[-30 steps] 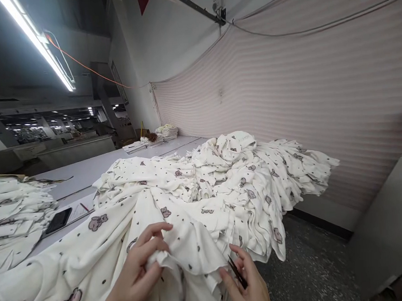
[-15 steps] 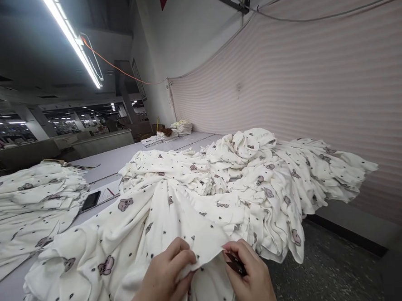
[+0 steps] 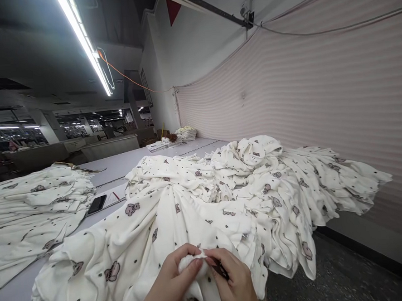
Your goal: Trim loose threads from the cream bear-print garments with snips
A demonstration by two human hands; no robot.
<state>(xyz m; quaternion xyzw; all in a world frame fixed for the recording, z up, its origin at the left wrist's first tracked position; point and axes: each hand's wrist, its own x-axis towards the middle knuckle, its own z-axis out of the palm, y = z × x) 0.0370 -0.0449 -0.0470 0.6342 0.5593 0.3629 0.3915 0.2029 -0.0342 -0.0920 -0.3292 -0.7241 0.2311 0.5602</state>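
A white garment (image 3: pixel 135 245) printed with small bears and hearts lies spread in front of me on the long grey table (image 3: pixel 127 162). My left hand (image 3: pixel 176 279) pinches a bunched fold of this fabric at the bottom centre. My right hand (image 3: pixel 234 284) is closed beside it, touching the same fold, with a small dark clipper (image 3: pixel 220 270) held in its fingers. Behind the garment a big rumpled heap of the same printed fabric (image 3: pixel 274 182) runs to the right and hangs over the table's edge.
A second pile of printed pieces (image 3: pixel 31 211) lies at the left. A black phone (image 3: pixel 96 204) rests on paper with a red pen between the piles. Folded stacks (image 3: pixel 185 134) sit at the table's far end. A ribbed pink wall stands on the right, dark floor below.
My hands came closer together and now pinch one small fold of the garment. My view swung a little to the right and down, showing more of the left pile.
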